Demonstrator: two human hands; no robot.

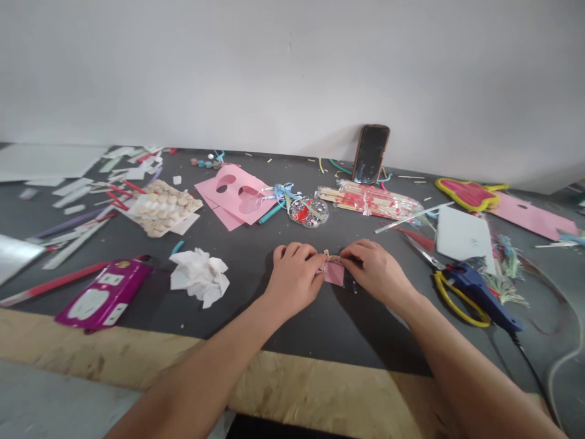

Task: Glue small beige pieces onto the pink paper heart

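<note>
Both hands meet over a small pink paper piece (334,274) on the dark tabletop. A knobbly tan trim (336,259) runs along its far edge; what the trim is made of is too small to tell. My left hand (296,274) is closed, its thumb and fingertips pressing on the left side of the piece. From the right, my right hand (375,268) pinches the other end of the trim between thumb and fingers. Parts of the piece are hidden under the fingertips.
Left lie crumpled white paper (200,277) and a purple pouch (107,294). On the right are a blue glue gun (479,292) with a cord and yellow-handled scissors (461,299). Behind are pink cut-out paper (237,195), bagged sticks (370,200) and a phone (371,153) against the wall.
</note>
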